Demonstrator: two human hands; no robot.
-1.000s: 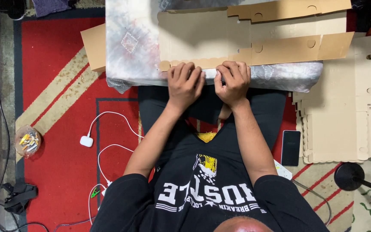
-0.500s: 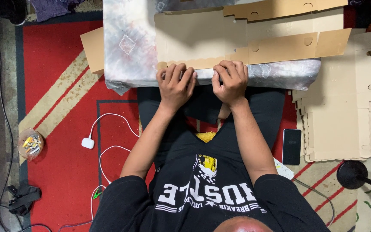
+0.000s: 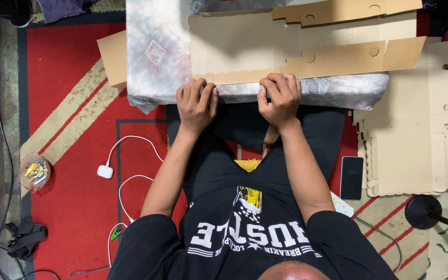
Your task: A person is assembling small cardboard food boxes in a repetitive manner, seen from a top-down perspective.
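A flat brown cardboard box blank [image 3: 245,44] with round holes and folded flaps lies on a low surface draped in grey-white patterned cloth [image 3: 154,57]. My left hand [image 3: 197,103] and my right hand [image 3: 281,96] both press on the near edge of the cardboard, fingers curled over a narrow folded strip. The two hands are about a hand's width apart. My crossed legs in dark trousers sit just below the cloth's edge.
A stack of flat cardboard blanks [image 3: 416,140] lies at the right. A dark phone [image 3: 351,177] rests beside it. A white charger and cable [image 3: 106,171] lie on the red rug at left, a small plastic bag [image 3: 35,172] farther left, and a black lamp base [image 3: 423,211] at lower right.
My left hand has slid left along the cardboard's near edge, so the hands now sit farther apart. The right hand has stayed on the folded strip.
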